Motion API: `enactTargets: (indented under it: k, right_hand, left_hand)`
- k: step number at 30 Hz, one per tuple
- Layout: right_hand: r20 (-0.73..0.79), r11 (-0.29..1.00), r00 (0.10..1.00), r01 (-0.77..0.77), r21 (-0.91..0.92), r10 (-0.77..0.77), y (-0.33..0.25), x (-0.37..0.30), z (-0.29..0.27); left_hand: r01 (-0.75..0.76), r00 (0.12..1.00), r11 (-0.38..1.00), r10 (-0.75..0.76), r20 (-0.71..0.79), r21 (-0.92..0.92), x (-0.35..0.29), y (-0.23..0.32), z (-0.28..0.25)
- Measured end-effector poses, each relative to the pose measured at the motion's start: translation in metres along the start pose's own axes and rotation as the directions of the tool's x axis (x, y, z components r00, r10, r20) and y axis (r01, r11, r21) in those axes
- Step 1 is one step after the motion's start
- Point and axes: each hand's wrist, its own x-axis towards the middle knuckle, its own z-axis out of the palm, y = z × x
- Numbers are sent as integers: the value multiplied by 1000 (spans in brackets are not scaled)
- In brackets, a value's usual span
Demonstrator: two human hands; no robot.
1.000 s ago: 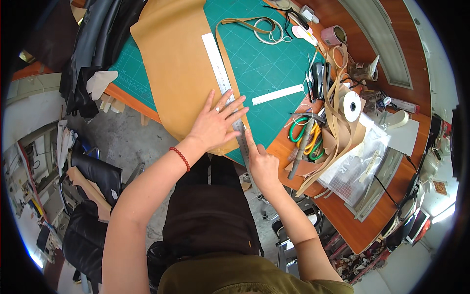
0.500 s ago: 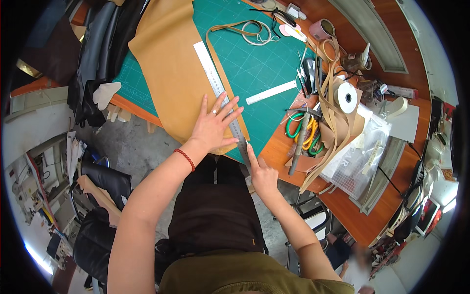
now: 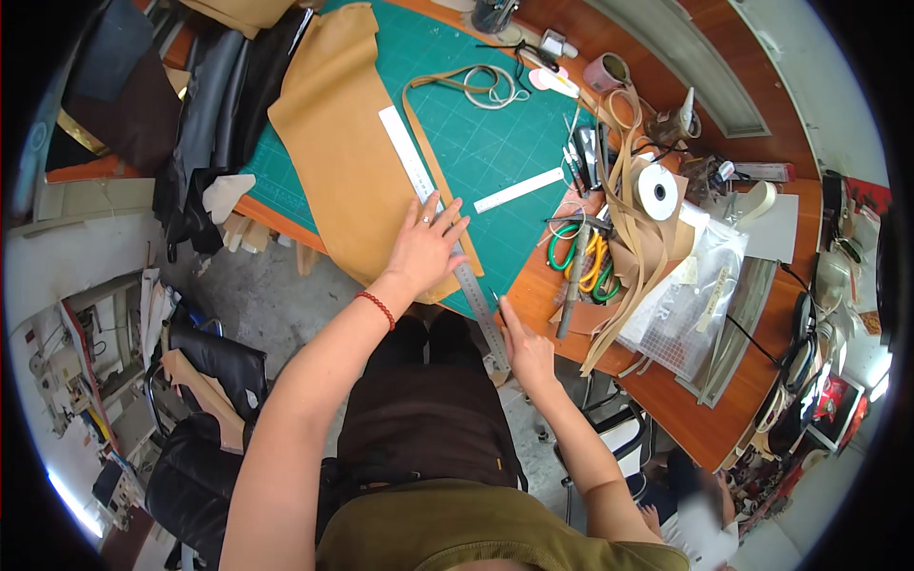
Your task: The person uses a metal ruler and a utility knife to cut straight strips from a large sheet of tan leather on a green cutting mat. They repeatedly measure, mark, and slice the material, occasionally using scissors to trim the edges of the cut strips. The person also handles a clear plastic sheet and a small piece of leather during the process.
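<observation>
My left hand (image 3: 424,249) lies flat with fingers spread, pressing a long steel ruler (image 3: 405,147) onto a tan leather sheet (image 3: 333,143). The ruler's near end sticks out past the table's front edge. Closed round a slim pointed tool, my right hand (image 3: 529,357) is just right of that end, index finger stretched along the tool. Only the tool's thin tip shows; its exact kind is hidden. A narrow leather strip (image 3: 433,171) runs along the ruler's right side, its far end curving away beside a pale looped cord (image 3: 495,88). Under the leather is a green cutting mat (image 3: 457,124).
A short white ruler (image 3: 519,189) lies on the mat. To the right are scissors with green and yellow handles (image 3: 600,262), a white spool (image 3: 657,190), hanging leather strips (image 3: 619,319) and clear plastic bags (image 3: 700,295). Dark rolled material (image 3: 228,95) stands at left.
My right hand has drawn back from the ruler's edge toward me and slightly right, showing the tool's tip. My left hand stays on the ruler. The view has shifted slightly.
</observation>
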Motion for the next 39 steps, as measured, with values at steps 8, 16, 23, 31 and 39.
enactTargets:
  k: [8,16,23,31,39]
  right_hand:
    - [-69,997,997,-18,71,22,-15,14,-5]
    - [-44,999,998,-33,41,34,-16,36,11]
    - [50,987,999,-8,-161,16,-3,6,24]
    - [131,996,991,5,-94,7,0,18,-7]
    - [116,997,993,5,-80,4,0,16,-5]
  left_hand:
    - [52,981,947,-109,-163,-317,33,11,-12]
    - [113,978,914,-171,-118,-390,38,11,-4]
    - [132,986,919,-162,-49,-371,41,10,-4]
    - [188,980,915,-200,3,-358,49,10,-3]
    - [215,976,905,-206,63,-366,55,7,-2]
